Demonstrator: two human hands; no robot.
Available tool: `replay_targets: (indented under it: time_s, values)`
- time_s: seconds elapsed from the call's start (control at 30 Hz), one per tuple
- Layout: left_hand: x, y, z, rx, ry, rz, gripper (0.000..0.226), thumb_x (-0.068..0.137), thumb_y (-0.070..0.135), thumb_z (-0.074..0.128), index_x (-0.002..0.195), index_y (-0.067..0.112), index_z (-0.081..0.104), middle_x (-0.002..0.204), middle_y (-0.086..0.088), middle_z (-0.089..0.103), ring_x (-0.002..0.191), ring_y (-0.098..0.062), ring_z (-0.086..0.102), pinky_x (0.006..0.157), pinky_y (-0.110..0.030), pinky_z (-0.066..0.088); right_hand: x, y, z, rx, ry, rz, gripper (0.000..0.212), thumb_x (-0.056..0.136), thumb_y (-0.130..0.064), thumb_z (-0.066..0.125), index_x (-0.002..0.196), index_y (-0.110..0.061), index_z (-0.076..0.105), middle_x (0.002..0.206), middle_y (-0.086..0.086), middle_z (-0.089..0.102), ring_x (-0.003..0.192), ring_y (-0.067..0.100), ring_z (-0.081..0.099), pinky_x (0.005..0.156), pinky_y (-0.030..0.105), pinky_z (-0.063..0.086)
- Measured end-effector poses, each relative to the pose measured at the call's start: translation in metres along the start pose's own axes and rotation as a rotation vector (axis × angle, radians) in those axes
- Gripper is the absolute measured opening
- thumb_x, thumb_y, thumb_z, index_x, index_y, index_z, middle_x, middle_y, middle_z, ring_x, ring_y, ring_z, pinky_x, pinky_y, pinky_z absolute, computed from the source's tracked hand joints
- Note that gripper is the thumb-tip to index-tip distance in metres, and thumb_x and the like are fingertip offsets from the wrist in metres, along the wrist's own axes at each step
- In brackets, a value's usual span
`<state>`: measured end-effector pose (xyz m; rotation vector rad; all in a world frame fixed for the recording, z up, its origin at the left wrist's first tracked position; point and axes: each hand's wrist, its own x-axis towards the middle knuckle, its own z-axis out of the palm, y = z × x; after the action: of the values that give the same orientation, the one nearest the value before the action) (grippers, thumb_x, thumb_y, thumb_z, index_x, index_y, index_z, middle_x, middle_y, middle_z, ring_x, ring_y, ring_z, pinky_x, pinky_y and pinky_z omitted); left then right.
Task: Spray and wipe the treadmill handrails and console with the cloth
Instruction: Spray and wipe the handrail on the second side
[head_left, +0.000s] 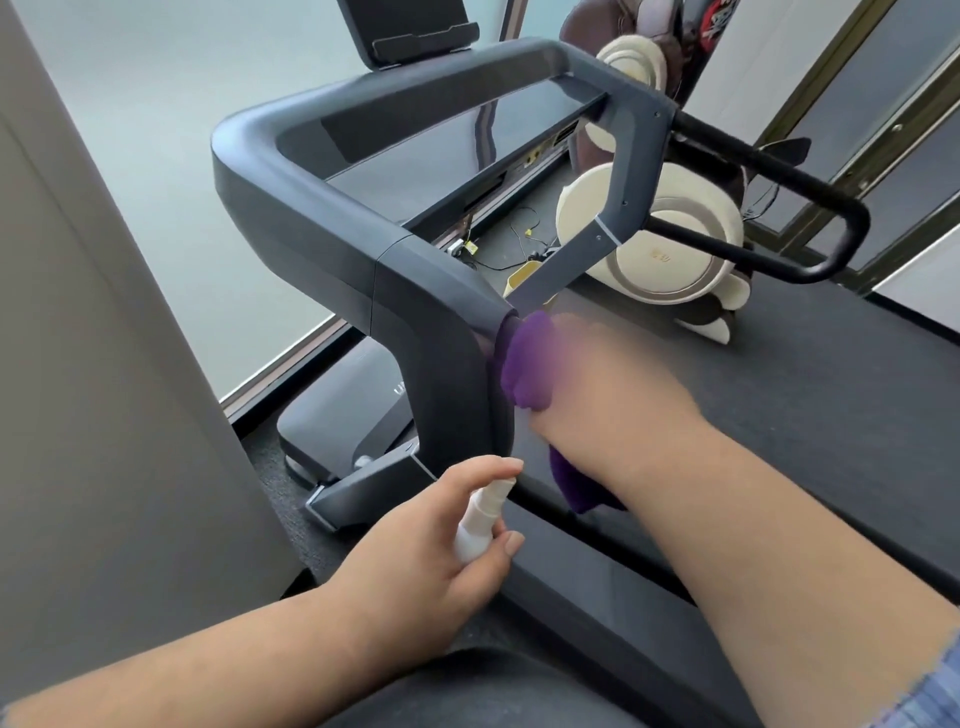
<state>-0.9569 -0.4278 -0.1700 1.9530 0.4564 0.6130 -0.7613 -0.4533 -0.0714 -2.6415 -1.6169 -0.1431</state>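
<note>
a small white spray bottle is gripped in the left hand, whose fingers are curled round the bottle's body while the forefinger is laid across its top. the nozzle is pointed up toward the dark upright of the treadmill, just beyond the fingertips. a purple cloth is held by the right hand and pressed against the near end of the left handrail, where it joins the upright. the right hand is blurred, so how tightly its fingers are closed cannot be told; a tail of cloth is seen hanging below the wrist. the console is found well beyond both hands, and the right handrail far off to the right.
</note>
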Motion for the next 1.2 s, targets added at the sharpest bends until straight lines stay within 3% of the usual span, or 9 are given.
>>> replay_targets:
  time_s: [0.13, 0.37, 0.53, 0.63, 0.8, 1.03, 1.2]
  values:
    - [0.0, -0.004, -0.005, -0.003, 0.016, -0.004, 0.049, 0.085, 0.052, 0.056, 0.128, 0.064, 0.035, 0.092, 0.016, 0.063, 0.076, -0.01, 0.062, 0.07, -0.019, 0.047, -0.021, 0.021, -0.002, -0.019, -0.016, 0.055, 0.049, 0.073, -0.041, 0.067, 0.111, -0.027, 0.04, 0.094, -0.001, 0.05, 0.087, 0.028, 0.059, 0.072, 0.038, 0.047]
    - [-0.002, -0.012, -0.01, -0.036, 0.036, -0.041, 0.05, 0.085, 0.051, 0.057, 0.129, 0.062, 0.036, 0.09, 0.015, 0.064, 0.078, -0.012, 0.062, 0.072, -0.017, 0.045, 0.02, -0.02, 0.011, -0.128, 0.082, 0.008, 0.047, 0.08, -0.041, 0.065, 0.112, -0.015, 0.042, 0.107, 0.01, 0.058, 0.091, 0.033, 0.065, 0.069, 0.037, 0.046]
    - [0.001, -0.006, -0.003, -0.037, -0.012, -0.027, 0.049, 0.086, 0.05, 0.057, 0.129, 0.063, 0.035, 0.088, 0.017, 0.063, 0.077, -0.012, 0.062, 0.07, -0.016, 0.044, 0.027, -0.021, 0.008, -0.072, 0.02, -0.013, 0.049, 0.074, -0.042, 0.067, 0.106, -0.018, 0.04, 0.104, 0.009, 0.058, 0.09, 0.033, 0.064, 0.067, 0.037, 0.044]
    - [0.002, -0.002, -0.002, -0.054, -0.013, -0.002, 0.049, 0.088, 0.048, 0.058, 0.128, 0.063, 0.035, 0.087, 0.017, 0.063, 0.075, -0.011, 0.062, 0.071, -0.016, 0.044, 0.012, 0.005, -0.002, 0.058, -0.098, 0.069, 0.044, 0.066, -0.043, 0.065, 0.099, -0.025, 0.041, 0.095, 0.0, 0.058, 0.084, 0.03, 0.06, 0.071, 0.038, 0.048]
    - [-0.003, -0.01, -0.009, -0.048, 0.019, -0.025, 0.049, 0.087, 0.049, 0.058, 0.13, 0.061, 0.037, 0.09, 0.016, 0.064, 0.075, -0.012, 0.062, 0.07, -0.019, 0.047, -0.002, 0.025, -0.014, 0.065, -0.211, 0.135, 0.041, 0.062, -0.047, 0.062, 0.094, -0.031, 0.042, 0.084, -0.008, 0.058, 0.076, 0.021, 0.059, 0.067, 0.036, 0.049]
    - [-0.008, -0.013, -0.014, -0.062, 0.032, -0.037, 0.051, 0.087, 0.048, 0.059, 0.132, 0.057, 0.038, 0.088, 0.013, 0.063, 0.074, -0.013, 0.061, 0.071, -0.021, 0.046, 0.04, -0.029, -0.005, 0.01, -0.128, 0.076, 0.047, 0.073, -0.041, 0.067, 0.102, -0.017, 0.039, 0.1, 0.005, 0.058, 0.087, 0.03, 0.061, 0.067, 0.036, 0.046]
    - [-0.005, -0.005, -0.006, -0.072, -0.009, -0.032, 0.05, 0.086, 0.048, 0.058, 0.13, 0.058, 0.038, 0.085, 0.015, 0.064, 0.07, -0.011, 0.06, 0.068, -0.018, 0.045, 0.025, -0.007, -0.007, 0.124, -0.156, 0.078, 0.042, 0.067, -0.043, 0.065, 0.097, -0.024, 0.043, 0.09, -0.001, 0.059, 0.081, 0.028, 0.059, 0.067, 0.037, 0.046]
